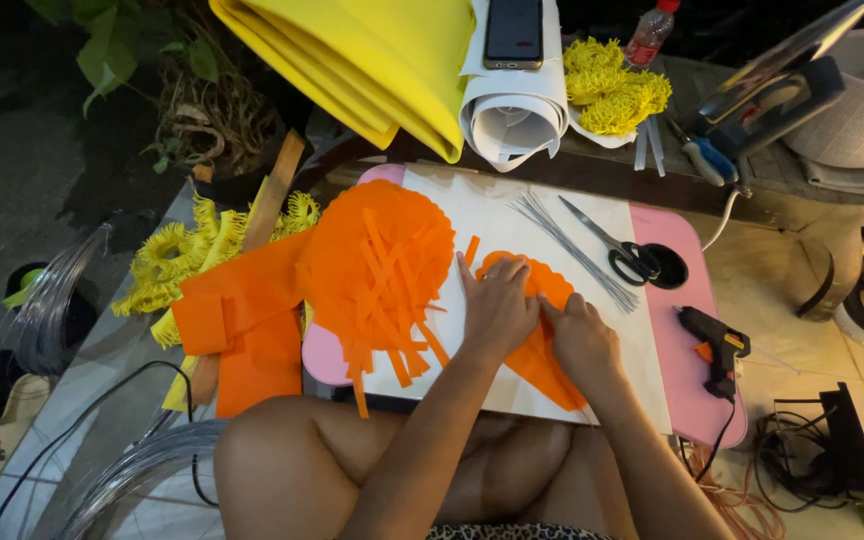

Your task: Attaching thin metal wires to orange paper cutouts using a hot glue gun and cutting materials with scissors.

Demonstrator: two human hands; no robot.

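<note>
While the left hand (497,305) lies flat with fingers spread on the orange paper piece (542,345) in the middle of the frame, the right hand (580,338) seems to pinch its edge. Orange strips (382,275) lie to the left, scissors (617,245) to the upper right.
</note>
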